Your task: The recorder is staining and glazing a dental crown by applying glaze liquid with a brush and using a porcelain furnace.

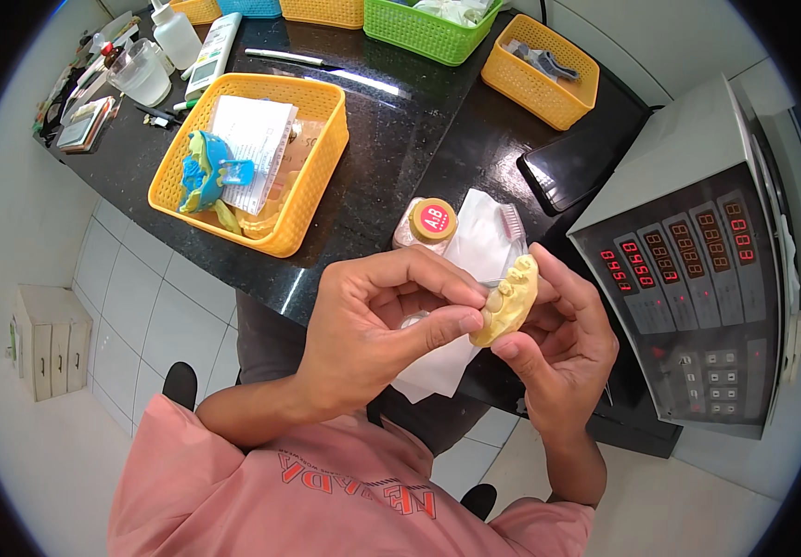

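Observation:
A yellow plaster dental cast (510,302) with a row of teeth is held up over the dark counter's near edge. My right hand (563,348) grips it from the right, fingers behind and thumb at its lower edge. From the left, my left hand (387,325) pinches thumb and forefinger together right at the cast's teeth. What sits between those fingertips is too small to make out. Behind the hands lies a white tissue (477,232) with a small brush (513,223) on it. Beside it stands a jar (433,221) with a gold lid.
A yellow basket (326,153) at left holds papers and a blue impression tray (204,174). A black phone (568,172) lies by a machine with red digit displays (679,288) at right. A green basket (433,35), a small yellow basket (554,102) and bottles line the back.

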The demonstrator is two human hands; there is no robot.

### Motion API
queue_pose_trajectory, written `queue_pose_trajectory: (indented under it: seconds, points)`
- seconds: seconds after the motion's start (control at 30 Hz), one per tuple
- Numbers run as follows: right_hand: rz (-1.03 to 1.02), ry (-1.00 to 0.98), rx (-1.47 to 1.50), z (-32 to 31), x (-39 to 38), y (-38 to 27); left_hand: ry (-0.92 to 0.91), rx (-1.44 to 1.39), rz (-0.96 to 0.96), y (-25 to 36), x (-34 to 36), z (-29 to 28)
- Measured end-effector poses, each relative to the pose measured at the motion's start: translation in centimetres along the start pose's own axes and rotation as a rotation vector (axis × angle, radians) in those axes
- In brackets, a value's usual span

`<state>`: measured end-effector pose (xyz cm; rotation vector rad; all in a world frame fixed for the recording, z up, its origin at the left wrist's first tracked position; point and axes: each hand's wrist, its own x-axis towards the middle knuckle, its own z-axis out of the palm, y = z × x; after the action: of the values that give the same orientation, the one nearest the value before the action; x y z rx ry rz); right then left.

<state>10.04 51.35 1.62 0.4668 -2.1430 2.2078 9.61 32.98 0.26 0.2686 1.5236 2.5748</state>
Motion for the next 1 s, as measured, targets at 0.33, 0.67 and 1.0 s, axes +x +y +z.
queue_pose_trajectory:
  seconds: [0.33, 0.67, 1.0]
  points:
    - [0.025, -0.037, 0.017, -0.29, -0.09, 0.27, -0.005, 0.001, -0.029, -0.08, -0.02, -0.25]
    - [0.024, -0.065, -0.016, -0.25, 0.17, 0.25, -0.037, -0.027, -0.053, 0.07, 0.05, -0.59]
    - [0.029, -0.062, -0.013, -0.03, 0.23, 0.33, -0.018, 0.025, 0.043, -0.18, -0.29, -0.54]
